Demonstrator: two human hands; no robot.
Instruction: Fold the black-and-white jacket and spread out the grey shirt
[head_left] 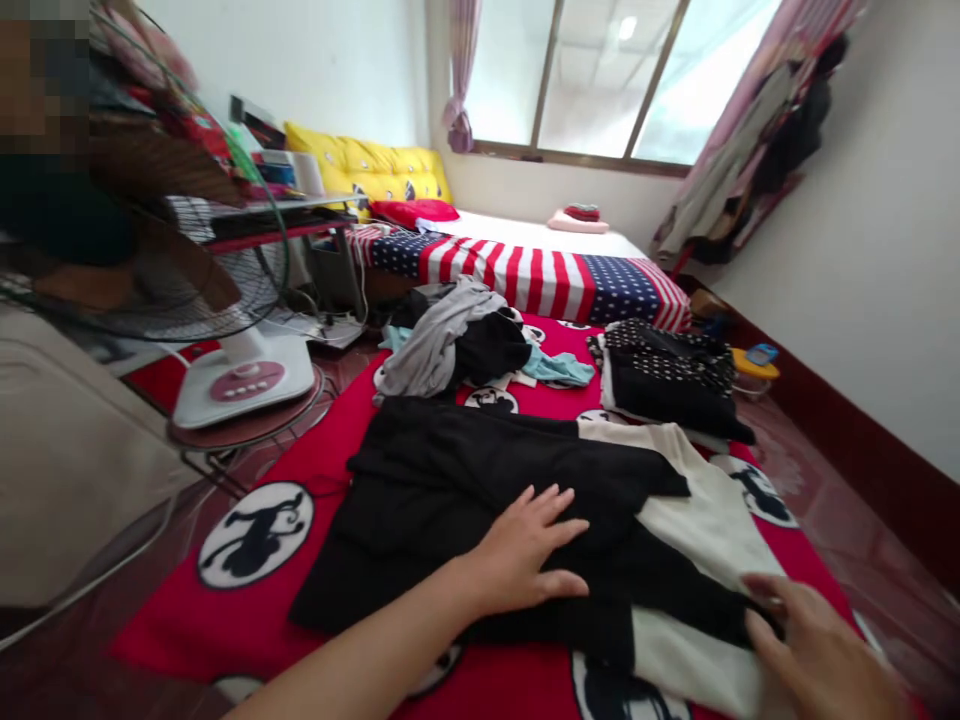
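Note:
A black and cream long-sleeved top (465, 500) lies spread out on the red blanket (307, 600). Its black part reaches to the left, its cream part (705, 510) to the right. My left hand (525, 550) rests on the black cloth, palm down with fingers spread. At the lower right, my right hand (817, 640) is closed on the end of the black sleeve (697, 580), over the cream part. Some of the right hand's fingers are hidden and slightly blurred.
Behind the top lies a loose heap of grey, black and light blue clothes (442, 340). A stack of folded clothes (667, 380) is at the back right. To the left, a fan (244, 375) stands on a round stool (247, 430), with a person (67, 220) behind it.

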